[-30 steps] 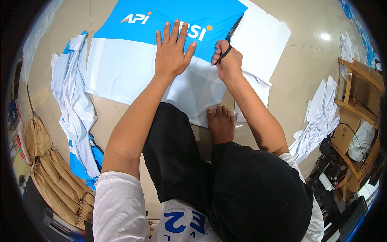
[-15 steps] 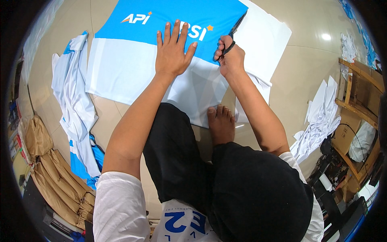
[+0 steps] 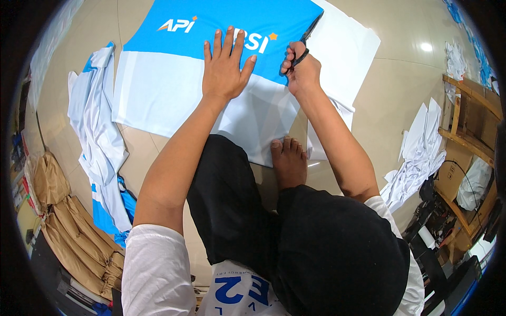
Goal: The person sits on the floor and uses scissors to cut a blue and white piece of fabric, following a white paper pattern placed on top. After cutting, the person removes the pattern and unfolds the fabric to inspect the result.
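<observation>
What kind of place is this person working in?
Probably a small sewing or garment workshop. The right hand works scissors along a blue-and-white fabric panel spread on the floor, a heap of similar cloth lies alongside, and white offcuts are piled nearby.

Bare floor right of fabric; cloth heap crowds the left

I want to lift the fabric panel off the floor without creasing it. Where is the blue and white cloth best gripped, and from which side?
Probably at the white near-left corner of the blue and white cloth, coming from the person's left. That edge lies flat and free on the floor. The left hand presses the middle, and the right hand works black scissors along the right edge.
</observation>
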{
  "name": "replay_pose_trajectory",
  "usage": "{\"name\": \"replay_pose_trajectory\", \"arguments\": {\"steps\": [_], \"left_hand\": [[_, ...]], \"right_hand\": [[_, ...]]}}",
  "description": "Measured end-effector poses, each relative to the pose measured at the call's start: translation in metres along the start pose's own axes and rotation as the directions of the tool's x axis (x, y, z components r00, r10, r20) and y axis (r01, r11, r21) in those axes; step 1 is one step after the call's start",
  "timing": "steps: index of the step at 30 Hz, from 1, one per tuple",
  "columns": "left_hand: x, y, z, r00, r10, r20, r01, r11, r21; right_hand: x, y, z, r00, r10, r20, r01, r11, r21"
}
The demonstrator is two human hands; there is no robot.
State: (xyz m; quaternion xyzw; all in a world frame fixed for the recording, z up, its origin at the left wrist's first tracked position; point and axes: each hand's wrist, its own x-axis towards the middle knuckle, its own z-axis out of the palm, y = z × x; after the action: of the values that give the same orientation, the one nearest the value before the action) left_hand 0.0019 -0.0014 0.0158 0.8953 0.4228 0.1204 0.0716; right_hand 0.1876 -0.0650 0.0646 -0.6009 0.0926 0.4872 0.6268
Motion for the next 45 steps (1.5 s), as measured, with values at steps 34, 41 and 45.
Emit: {"name": "replay_pose_trajectory", "arguments": {"steps": [34, 41, 45], "left_hand": [[-0.001, -0.001, 0.003, 1.000, -0.002, -0.004, 0.002, 1.000, 0.005], [0.000, 0.000, 0.001, 1.000, -0.002, 0.008, 0.002, 1.000, 0.010], [0.000, -0.001, 0.002, 1.000, 0.002, 0.002, -0.002, 1.000, 0.020]], "right_hand": [[0.020, -0.014, 0.001, 1.000, -0.026, 0.005, 0.026, 1.000, 0.001], [0.021, -0.021, 0.003, 0.999, -0.011, 0.040, 0.010, 0.999, 0.034], [0.030, -0.028, 0.003, 0.999, -0.022, 0.033, 0.021, 0.999, 0.025]]}}
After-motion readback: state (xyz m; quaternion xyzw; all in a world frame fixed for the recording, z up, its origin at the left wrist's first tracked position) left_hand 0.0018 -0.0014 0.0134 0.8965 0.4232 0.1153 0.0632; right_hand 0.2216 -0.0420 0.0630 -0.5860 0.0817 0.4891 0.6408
